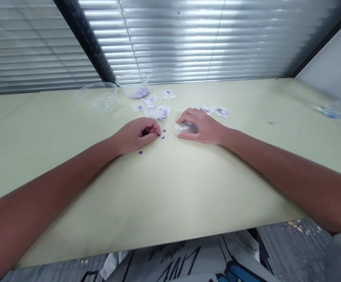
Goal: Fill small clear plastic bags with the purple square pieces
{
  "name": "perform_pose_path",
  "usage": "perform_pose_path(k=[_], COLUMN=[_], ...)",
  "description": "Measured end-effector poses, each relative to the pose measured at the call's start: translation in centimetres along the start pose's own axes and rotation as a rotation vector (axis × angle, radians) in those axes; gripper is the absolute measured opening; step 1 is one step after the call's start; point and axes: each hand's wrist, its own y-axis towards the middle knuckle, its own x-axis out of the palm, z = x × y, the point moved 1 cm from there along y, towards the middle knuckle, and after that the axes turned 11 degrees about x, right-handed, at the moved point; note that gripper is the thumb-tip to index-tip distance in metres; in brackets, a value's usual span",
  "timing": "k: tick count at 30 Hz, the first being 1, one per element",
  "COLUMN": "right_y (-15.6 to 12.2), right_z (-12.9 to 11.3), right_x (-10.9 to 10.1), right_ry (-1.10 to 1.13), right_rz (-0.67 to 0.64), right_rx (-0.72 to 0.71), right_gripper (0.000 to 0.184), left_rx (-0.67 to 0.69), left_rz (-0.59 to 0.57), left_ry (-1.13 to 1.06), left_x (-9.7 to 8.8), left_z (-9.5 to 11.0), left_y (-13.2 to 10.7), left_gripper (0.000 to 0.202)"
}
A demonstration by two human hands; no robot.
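Observation:
My left hand (139, 134) rests on the pale table with thumb and fingertips pinched together beside a small purple square (158, 135). Two more purple pieces (164, 134) lie just right of it, and another purple square (140, 152) sits nearer to me. Fingers of my right hand (201, 127) curve around a small clear plastic bag (185, 127) lying on the table, its opening turned left. Most of what is in the bag is hidden. Whether the left fingertips hold a piece is too small to make out.
Behind my hands lie several small clear bags (158, 112) with purple bits, and more bags (222, 111) to the right. Two clear round tubs stand at the back, one tub (133, 84) holding purple pieces, the other tub (98, 96) left of it. A clear bottle (339, 110) lies far right.

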Motion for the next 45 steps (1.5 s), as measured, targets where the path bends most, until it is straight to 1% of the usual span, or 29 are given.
perform_pose_path(k=[13, 27, 39, 45], right_y=[0.04, 0.08, 0.07, 0.03], right_z=[0.09, 0.3, 0.26, 0.17], right_x=[0.0, 0.11, 0.06, -0.04], right_ry=[-0.003, 0.002, 0.0, -0.006], right_rz=[-0.002, 0.002, -0.004, -0.019], right_rx=[-0.006, -0.008, -0.003, 0.008], right_gripper=[0.043, 0.048, 0.045, 0.05], left_rx=[0.004, 0.003, 0.008, 0.007], left_rz=[0.001, 0.005, 0.001, 0.004], left_ry=[-0.005, -0.005, -0.007, -0.014], left_x=[0.07, 0.11, 0.07, 0.08], left_z=[-0.09, -0.07, -0.09, -0.12], left_y=[0.03, 0.05, 0.02, 0.04], left_gripper=[0.018, 0.018, 0.018, 0.018])
